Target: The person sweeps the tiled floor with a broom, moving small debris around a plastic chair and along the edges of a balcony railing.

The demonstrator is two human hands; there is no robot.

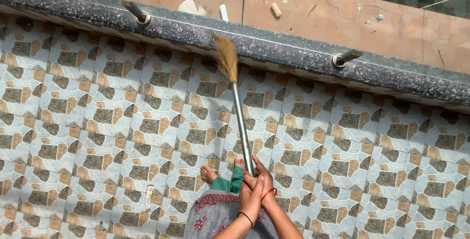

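Note:
Both of my hands grip the lower end of a broom with a long metal handle. My right hand, with a red thread at the wrist, is higher on the handle. Just below it is my left hand, which wears a black thread. The handle runs up and away from me to straw-coloured bristles. The bristles lie against the dark speckled stone kerb at the far edge of the floor. My bare foot and a teal trouser leg show beside the handle.
The floor has a stone-pattern tile in grey, tan and white. A small white tube lies on it at the lower left. Two metal brackets on the kerb hold a glass panel, beyond which a reddish surface bears bits of litter.

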